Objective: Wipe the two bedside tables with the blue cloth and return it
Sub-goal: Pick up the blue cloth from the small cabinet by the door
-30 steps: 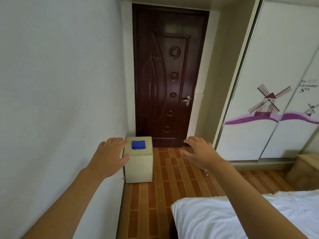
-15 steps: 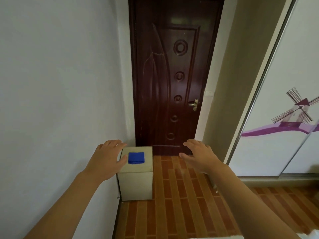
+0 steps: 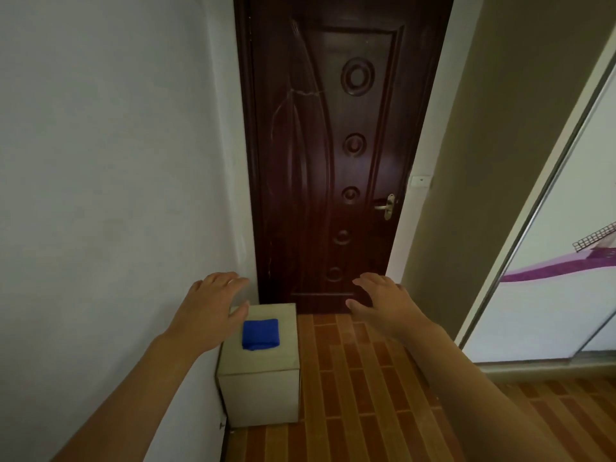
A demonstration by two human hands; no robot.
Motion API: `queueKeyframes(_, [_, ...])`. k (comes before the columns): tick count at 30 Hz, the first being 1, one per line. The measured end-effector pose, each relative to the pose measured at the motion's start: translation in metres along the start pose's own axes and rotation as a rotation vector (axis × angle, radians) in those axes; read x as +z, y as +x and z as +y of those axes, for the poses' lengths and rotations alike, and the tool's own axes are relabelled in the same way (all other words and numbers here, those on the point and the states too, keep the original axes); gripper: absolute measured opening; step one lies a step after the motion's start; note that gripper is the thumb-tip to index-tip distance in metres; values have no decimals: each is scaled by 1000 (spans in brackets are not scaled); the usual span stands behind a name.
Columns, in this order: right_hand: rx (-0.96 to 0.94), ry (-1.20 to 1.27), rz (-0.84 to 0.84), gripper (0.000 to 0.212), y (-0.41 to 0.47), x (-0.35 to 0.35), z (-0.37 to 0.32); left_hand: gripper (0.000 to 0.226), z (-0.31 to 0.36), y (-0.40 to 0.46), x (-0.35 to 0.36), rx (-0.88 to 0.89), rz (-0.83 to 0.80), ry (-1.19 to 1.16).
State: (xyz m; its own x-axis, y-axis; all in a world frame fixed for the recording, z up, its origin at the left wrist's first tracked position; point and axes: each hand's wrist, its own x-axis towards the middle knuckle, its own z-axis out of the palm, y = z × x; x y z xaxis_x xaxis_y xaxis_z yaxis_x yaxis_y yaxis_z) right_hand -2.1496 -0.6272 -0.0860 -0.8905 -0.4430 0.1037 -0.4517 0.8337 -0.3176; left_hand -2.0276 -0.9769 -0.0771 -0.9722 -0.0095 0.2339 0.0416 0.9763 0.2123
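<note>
A folded blue cloth (image 3: pixel 260 334) lies on top of a small cream cube-shaped box (image 3: pixel 263 400) that stands on the floor against the left wall. My left hand (image 3: pixel 210 311) hovers palm down just left of the cloth, covering the box's near-left corner, fingers spread and holding nothing. Over the floor to the right of the box, my right hand (image 3: pixel 380 303) is stretched out, also open and empty. No bedside table is in view.
A shut dark brown door (image 3: pixel 333 145) with a brass handle (image 3: pixel 385 206) stands straight ahead behind the box. A white wall (image 3: pixel 110 161) runs along the left. A white sliding wardrobe (image 3: pixel 566 261) with a purple print stands at the right. The floor (image 3: pixel 360 395) is brown brick-pattern tile.
The view has moved forward toward the door and box; the bed has dropped out of sight. The box and cloth look larger and nearer. Both hands stay open and outstretched.
</note>
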Motion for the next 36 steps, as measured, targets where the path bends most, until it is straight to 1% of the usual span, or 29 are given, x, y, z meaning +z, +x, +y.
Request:
queueKeyframes(7, [57, 7, -25, 65, 121, 34, -5, 75, -75, 115, 29, 18, -35, -30])
queueKeyframes(10, [51, -1, -56, 64, 163, 52, -12, 73, -97, 155, 45, 17, -24, -90])
queueKeyframes(14, [17, -33, -129, 67, 200, 77, -14, 73, -120, 189, 75, -7, -25, -199])
queueKeyframes(18, [30, -52, -157, 77, 233, 94, -3, 71, -137, 215, 110, -24, -55, -223])
queueKeyframes(20, [21, -62, -172, 76, 250, 105, 6, 69, -145, 224, 129, -27, -68, -208])
queueKeyframes(23, [5, -44, -208, 70, 277, 127, 20, 63, -156, 234, 157, -26, -75, -181])
queueKeyframes(27, [-2, -8, -286, 69, 313, 172, 40, 57, -173, 247, 198, -50, -119, -120])
queueKeyframes(31, [-41, 16, -360, 75, 347, 231, 59, 60, -187, 255, 245, -103, -188, -98])
queueKeyframes(36, [-91, 34, -427, 67, 388, 318, 75, 60, -214, 263, 313, -144, -234, -84])
